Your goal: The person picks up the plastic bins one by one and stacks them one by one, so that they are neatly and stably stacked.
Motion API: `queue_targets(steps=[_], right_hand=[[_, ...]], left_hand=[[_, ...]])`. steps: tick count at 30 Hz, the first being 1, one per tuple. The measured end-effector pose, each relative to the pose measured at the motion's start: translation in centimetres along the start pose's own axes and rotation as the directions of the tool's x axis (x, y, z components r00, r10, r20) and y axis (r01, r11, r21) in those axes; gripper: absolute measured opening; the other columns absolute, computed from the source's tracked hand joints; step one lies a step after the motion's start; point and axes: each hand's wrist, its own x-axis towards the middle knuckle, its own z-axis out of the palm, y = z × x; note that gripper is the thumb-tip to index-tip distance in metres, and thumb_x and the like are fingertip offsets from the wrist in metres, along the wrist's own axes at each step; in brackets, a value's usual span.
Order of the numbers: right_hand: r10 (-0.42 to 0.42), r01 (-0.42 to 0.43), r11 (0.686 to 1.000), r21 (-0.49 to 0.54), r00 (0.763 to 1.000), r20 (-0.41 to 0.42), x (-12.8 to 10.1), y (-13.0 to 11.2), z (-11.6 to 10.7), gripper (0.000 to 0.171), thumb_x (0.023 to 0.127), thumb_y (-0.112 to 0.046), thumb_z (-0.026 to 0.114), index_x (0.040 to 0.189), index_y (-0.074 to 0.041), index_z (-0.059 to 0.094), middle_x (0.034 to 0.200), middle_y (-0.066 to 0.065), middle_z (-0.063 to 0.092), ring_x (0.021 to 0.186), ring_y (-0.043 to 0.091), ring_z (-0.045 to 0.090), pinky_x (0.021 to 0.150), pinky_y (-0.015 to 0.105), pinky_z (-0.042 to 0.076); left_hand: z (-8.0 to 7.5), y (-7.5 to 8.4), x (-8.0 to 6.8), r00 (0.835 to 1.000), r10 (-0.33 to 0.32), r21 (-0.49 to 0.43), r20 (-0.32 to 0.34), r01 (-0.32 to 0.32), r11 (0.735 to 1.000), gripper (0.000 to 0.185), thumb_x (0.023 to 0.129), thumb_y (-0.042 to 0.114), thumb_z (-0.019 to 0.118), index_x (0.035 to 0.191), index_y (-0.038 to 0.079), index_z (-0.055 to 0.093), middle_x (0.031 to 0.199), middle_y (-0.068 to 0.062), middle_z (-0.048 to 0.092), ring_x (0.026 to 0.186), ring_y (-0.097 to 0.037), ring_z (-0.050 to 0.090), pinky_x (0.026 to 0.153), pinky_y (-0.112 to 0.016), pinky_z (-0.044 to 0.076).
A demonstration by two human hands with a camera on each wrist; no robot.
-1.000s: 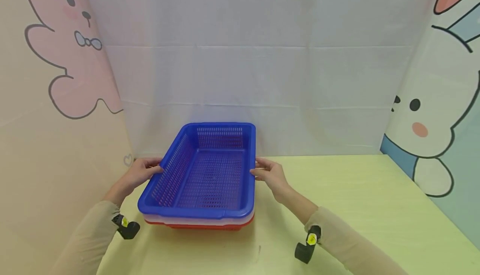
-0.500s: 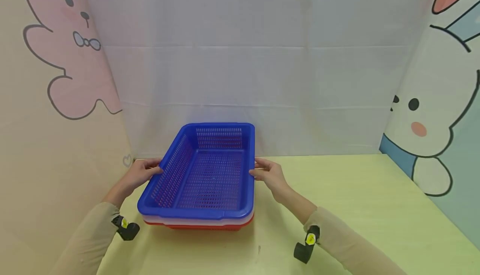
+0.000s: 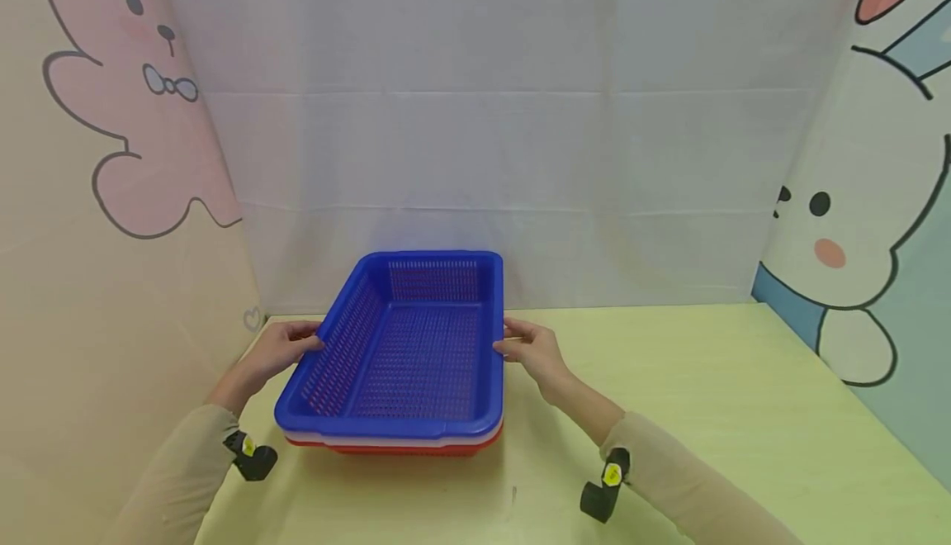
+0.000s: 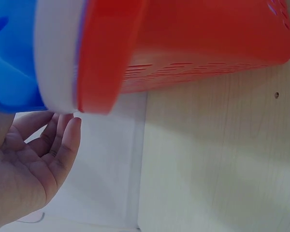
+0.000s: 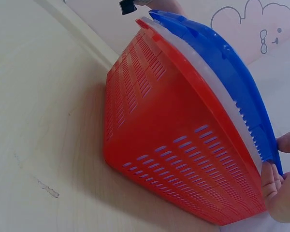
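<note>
Blue basket, centre frame, nests tight; left hand and right hand pinch opposite rims. Lifting may drag up white basket.

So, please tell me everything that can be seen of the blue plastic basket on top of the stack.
The blue perforated plastic basket is rectangular, shallow, with slotted walls and floor and a smooth rolled rim. It is empty and sits nested on a white basket, which sits in a red basket. The left hand and the right hand touch its long sides.
</note>
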Motion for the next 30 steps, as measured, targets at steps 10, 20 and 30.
queue_targets(steps=[10, 20, 30], right_hand=[[-0.003, 0.003, 1.000, -0.018, 1.000, 0.003, 0.1, 0.0, -0.2, 0.045, 0.078, 0.004, 0.062, 0.121, 0.010, 0.052, 0.100, 0.019, 0.060, 0.074, 0.008, 0.059, 0.071, 0.030, 0.053], [-0.041, 0.045, 0.990, -0.137, 0.998, 0.037, -0.7, 0.1, -1.0, 0.045, 0.077, 0.002, 0.064, 0.119, 0.009, 0.054, 0.110, 0.022, 0.058, 0.084, 0.020, 0.063, 0.078, 0.036, 0.051], [-0.033, 0.039, 0.982, -0.186, 0.999, 0.033, -1.1, 0.7, 0.1, 0.057, 0.077, -0.006, 0.069, 0.128, 0.003, 0.047, 0.116, 0.018, 0.054, 0.096, 0.026, 0.058, 0.078, 0.036, 0.051]], left_hand=[[0.2, 0.1, 0.3, 1.000, -0.022, 0.012, -0.007, 0.022, 1.000, 0.044, 0.089, 0.017, 0.052, 0.124, -0.011, 0.047, 0.111, -0.024, 0.059, 0.094, -0.026, 0.058, 0.080, -0.040, 0.049], [0.3, -0.8, -0.2, 0.998, -0.060, 0.014, 0.007, 0.060, 0.998, 0.059, 0.090, 0.026, 0.056, 0.132, -0.010, 0.036, 0.123, -0.030, 0.046, 0.106, -0.038, 0.051, 0.081, -0.043, 0.049], [0.6, -0.9, -0.3, 0.996, -0.068, -0.027, 0.048, 0.070, 0.997, 0.059, 0.090, 0.028, 0.055, 0.134, -0.005, 0.035, 0.125, -0.028, 0.045, 0.104, -0.032, 0.051, 0.078, -0.039, 0.048]])
